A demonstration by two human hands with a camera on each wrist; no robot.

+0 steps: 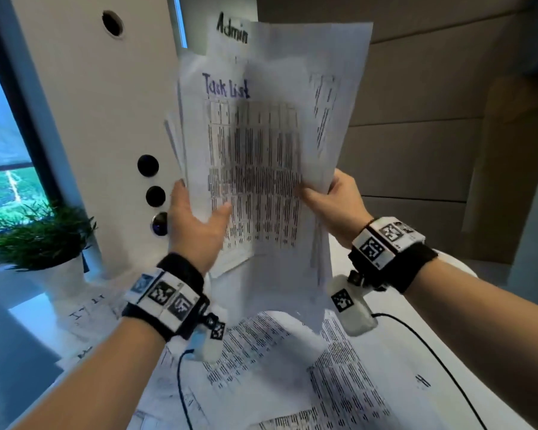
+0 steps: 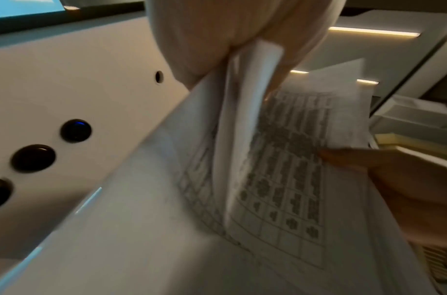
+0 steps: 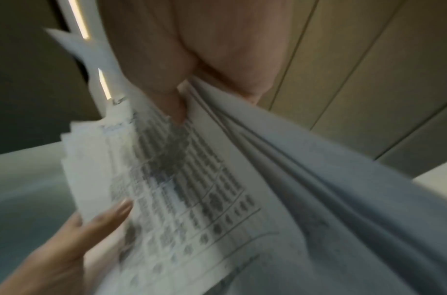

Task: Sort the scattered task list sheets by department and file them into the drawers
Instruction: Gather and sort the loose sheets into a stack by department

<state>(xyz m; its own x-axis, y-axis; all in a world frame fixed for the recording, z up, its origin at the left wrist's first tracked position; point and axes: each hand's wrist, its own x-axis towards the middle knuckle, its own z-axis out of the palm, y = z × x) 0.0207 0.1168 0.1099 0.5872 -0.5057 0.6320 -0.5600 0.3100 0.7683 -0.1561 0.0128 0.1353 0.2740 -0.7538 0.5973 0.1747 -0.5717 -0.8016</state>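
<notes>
I hold a stack of white task list sheets upright in front of me, printed tables facing me. The front sheet reads "Task List"; one behind shows "Admin" at its top. My left hand grips the stack's left edge, thumb across the front. My right hand pinches several sheets on the right side and peels them away from the others. The left wrist view shows the sheets fanned apart below my thumb. More printed sheets lie scattered on the white table below.
A white column with round black buttons stands just behind and left of the stack. A potted green plant sits at the left by a window. Beige panelled fronts fill the wall at the right. Wrist camera cables trail over the table.
</notes>
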